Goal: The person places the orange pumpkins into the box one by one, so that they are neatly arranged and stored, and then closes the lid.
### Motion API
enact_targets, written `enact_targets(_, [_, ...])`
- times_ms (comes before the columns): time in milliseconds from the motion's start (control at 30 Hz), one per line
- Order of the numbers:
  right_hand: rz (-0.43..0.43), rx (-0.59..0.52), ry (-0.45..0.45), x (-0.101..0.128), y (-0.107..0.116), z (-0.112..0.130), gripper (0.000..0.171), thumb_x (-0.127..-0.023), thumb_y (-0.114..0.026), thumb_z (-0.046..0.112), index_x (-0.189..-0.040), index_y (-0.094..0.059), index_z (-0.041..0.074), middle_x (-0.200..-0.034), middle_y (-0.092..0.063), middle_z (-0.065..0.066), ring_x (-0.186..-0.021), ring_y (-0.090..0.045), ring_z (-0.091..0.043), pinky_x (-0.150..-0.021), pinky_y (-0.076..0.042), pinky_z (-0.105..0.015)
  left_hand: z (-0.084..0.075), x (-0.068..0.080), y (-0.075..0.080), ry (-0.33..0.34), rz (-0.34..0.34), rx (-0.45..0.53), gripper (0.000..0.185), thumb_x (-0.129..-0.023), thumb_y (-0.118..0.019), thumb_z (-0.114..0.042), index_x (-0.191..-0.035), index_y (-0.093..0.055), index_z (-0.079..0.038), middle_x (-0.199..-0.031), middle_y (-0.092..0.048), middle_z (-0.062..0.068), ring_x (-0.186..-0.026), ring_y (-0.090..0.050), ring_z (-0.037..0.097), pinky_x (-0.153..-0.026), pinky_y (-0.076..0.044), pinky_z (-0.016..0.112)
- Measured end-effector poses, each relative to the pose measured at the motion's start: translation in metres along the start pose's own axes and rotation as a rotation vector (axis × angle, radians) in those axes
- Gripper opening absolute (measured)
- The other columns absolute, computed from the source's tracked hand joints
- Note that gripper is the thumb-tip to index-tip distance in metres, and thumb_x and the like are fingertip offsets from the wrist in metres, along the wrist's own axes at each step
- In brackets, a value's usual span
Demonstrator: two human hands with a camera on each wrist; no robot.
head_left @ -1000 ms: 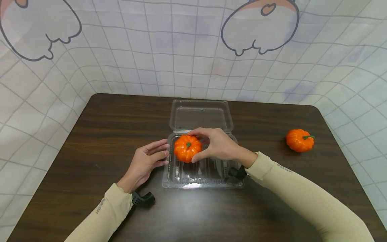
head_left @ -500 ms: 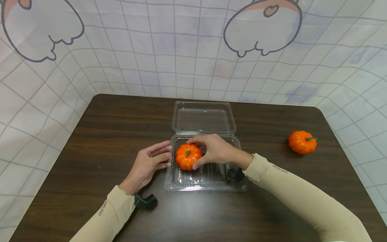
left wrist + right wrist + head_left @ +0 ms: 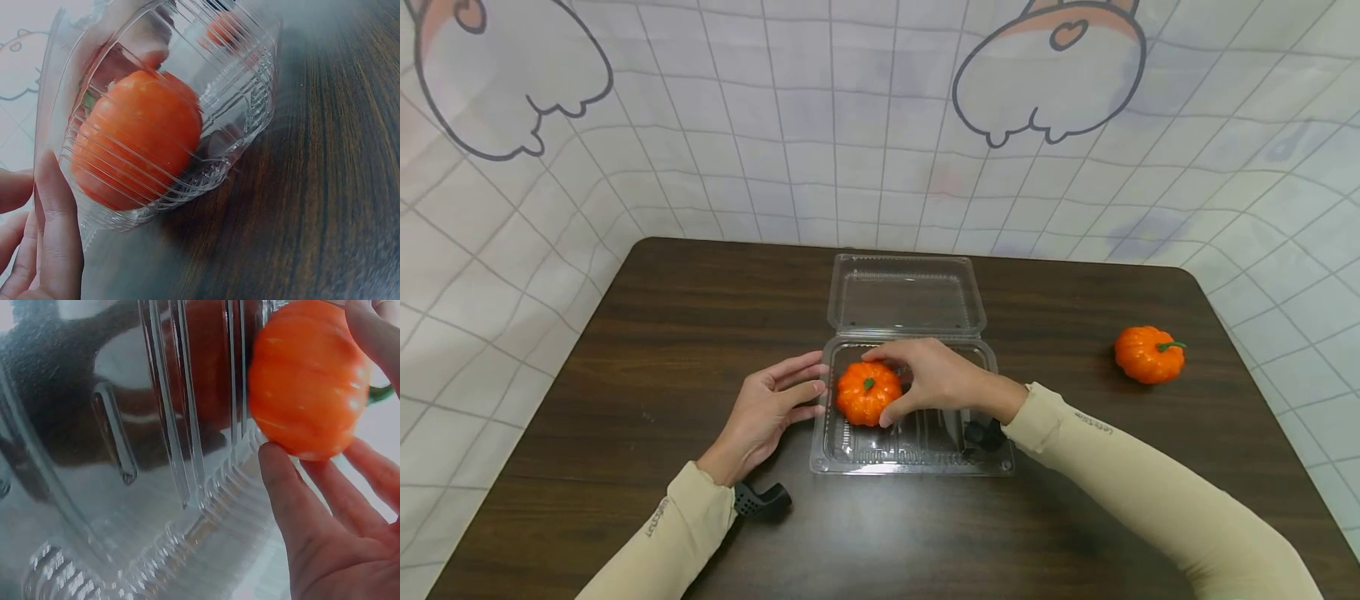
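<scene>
White gridded cloth with cartoon outlines is hanging behind a dark wood-grain worktop (image 3: 647,333), where a clear plastic hinged clamshell container (image 3: 910,450) is lying open with its lid (image 3: 906,292) folded back flat toward the wall.

By my reading, the step in hand is the setting-down of a small orange ribbed plastic pumpkin with a green stem (image 3: 868,392) into the container's tray — the pumpkin is sitting in the left part of the tray, and the right wrist view suggests it is resting against the ribbed floor, though contact is hard to confirm through the glare. The right hand (image 3: 936,377) is curling over it from above and behind, thumb and fingers pinching its sides. The left hand (image 3: 769,408) is lying just beside the tray's left wall with fingers loosely extended, gripping nothing; the left wrist view is showing its fingertips (image 3: 53,212) at the plastic edge, apparently steadying it.

The next move probably calls for a clean release without rolling the pumpkin, while the light tray is being kept from sliding.

The pumpkin is looking glossy, smooth and rounded, shallowly lobed, likely hard and light — easy to pinch, but apt to roll.

A second orange pumpkin (image 3: 1148,354) is lying well apart, near the worktop's right edge.
</scene>
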State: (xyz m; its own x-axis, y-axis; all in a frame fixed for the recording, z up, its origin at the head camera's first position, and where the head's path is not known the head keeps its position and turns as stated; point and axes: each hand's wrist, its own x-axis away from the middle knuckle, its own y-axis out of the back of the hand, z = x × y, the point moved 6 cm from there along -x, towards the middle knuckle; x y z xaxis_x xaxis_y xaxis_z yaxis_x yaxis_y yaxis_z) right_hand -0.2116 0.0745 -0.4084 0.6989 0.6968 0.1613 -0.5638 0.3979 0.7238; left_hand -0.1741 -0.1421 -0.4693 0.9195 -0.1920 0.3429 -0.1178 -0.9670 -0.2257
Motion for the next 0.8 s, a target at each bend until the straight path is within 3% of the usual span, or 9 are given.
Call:
enact_targets(167, [-0.006,-0.092,-0.019,0.01,0.006,-0.001,0.085,-0.078,-0.092,0.027,-0.151,-0.052,0.008,-0.153,-0.057,-0.007,-0.131,-0.064,-0.026,-0.106,-0.058,-0.038,0.001,-0.001,-0.002,0.01,-0.009,-0.027,0.056,-0.097,-0.071,-0.006,-0.15,-0.054,-0.009,-0.123,-0.072,-0.004,-0.098,-0.073,0.009,-0.084,-0.065,0.029])
enact_targets(333, [-0.047,-0.115,-0.027,0.025,0.021,-0.004,0.084,-0.079,-0.092,0.028,-0.151,-0.051,0.012,-0.154,-0.056,-0.007,-0.126,-0.069,-0.027,-0.105,-0.059,-0.039,0.003,-0.002,0.0,0.025,-0.026,-0.062,0.056,-0.096,-0.073,-0.011,-0.15,-0.055,-0.012,-0.129,-0.07,-0.002,-0.1,-0.073,0.01,-0.087,-0.065,0.029])
enact_targets(533, [-0.136,-0.116,-0.005,0.048,0.046,-0.01,0.082,-0.08,-0.091,0.028,-0.151,-0.052,0.014,-0.153,-0.057,-0.009,-0.125,-0.069,-0.03,-0.104,-0.059,-0.041,0.003,0.0,-0.001,0.029,-0.033,-0.072,0.058,-0.096,-0.074,-0.012,-0.15,-0.055,-0.012,-0.127,-0.071,-0.004,-0.1,-0.073,0.01,-0.087,-0.065,0.029])
enact_targets(800, [-0.263,-0.134,-0.055,0.08,0.079,-0.024,0.079,-0.077,-0.093,0.032,-0.146,-0.056,0.023,-0.146,-0.062,-0.003,-0.121,-0.07,-0.026,-0.102,-0.06,-0.042,-0.001,0.002,-0.003,0.023,-0.032,-0.081,0.059,-0.095,-0.076,-0.015,-0.15,-0.055,-0.011,-0.124,-0.072,-0.006,-0.1,-0.073,0.01,-0.088,-0.064,0.028])
